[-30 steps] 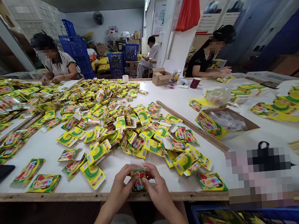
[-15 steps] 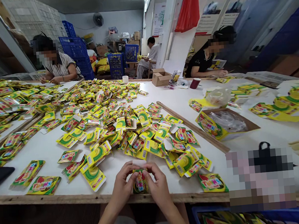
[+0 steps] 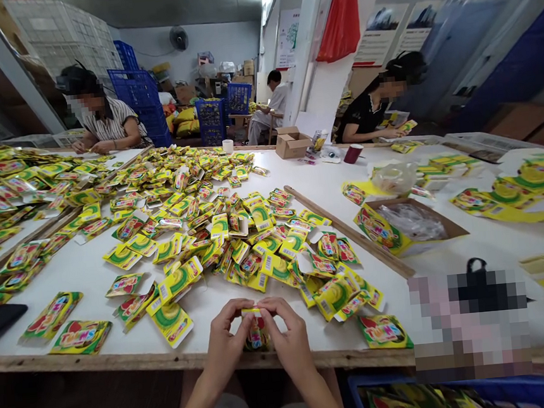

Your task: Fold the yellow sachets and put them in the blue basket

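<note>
Between my two hands a small printed cardboard box (image 3: pixel 256 335), yellow, green and red, stands at the table's front edge. My left hand (image 3: pixel 227 335) pinches its upper left side with thumb and fingers. On the upper right side my right hand (image 3: pixel 285 331) does the same, the fingertips of both meeting at the top. The fingers partly cover the box's top end. Just beyond them spreads a heap of like boxes (image 3: pixel 268 268), several with white end flaps standing out. Two flat boxes (image 3: pixel 80 337) lie left of my hands, and another box (image 3: pixel 385 332) lies to the right.
Wooden strips (image 3: pixel 350 232) divide the white table (image 3: pixel 292 170). An opened carton with clear plastic bags (image 3: pixel 411 222) stands at the right, near printed yellow sheets (image 3: pixel 527 185). A blue crate (image 3: pixel 463 384) with boxes sits below the front edge. Co-workers (image 3: pixel 107 120) sit across the table.
The white flap at the top of the box in my hands has folded down, and a yellow edge shows there now. The co-worker at the right has raised a yellow box.
</note>
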A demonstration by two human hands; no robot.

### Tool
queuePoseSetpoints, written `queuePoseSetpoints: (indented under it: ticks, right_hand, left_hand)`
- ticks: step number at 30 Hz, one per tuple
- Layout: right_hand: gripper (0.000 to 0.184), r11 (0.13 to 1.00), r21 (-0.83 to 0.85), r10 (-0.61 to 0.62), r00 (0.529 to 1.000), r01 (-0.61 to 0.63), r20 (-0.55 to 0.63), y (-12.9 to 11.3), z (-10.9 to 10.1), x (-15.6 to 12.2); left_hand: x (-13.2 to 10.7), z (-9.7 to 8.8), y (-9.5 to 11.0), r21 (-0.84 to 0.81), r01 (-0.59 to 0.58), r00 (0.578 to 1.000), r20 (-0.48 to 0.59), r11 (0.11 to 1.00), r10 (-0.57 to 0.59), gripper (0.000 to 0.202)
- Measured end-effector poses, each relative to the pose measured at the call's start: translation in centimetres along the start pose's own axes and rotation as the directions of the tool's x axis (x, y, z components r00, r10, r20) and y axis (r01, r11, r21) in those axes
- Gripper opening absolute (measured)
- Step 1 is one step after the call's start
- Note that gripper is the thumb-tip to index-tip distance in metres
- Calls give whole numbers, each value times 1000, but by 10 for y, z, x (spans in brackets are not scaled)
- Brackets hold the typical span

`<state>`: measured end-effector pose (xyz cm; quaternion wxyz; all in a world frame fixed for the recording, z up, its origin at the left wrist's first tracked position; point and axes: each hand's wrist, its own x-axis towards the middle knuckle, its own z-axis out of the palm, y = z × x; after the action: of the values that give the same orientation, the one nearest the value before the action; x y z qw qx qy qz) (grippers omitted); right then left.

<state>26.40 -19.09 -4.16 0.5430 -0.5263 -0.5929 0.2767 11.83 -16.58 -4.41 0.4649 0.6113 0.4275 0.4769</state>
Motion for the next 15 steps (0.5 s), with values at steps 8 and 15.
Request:
queuePoseSetpoints:
  ticks: [8,15]
  right_hand:
    - [20,991,-117,57,998,-59,-18,-8,-1,13]
    - [15,1000,-15,-1,1000,1,11,4,2,-1]
  left_hand:
    - [8,5,-1,1,49,997,-64,999,-49,20]
    - [1,0,-9,-19,-39,999,15,999,39,16]
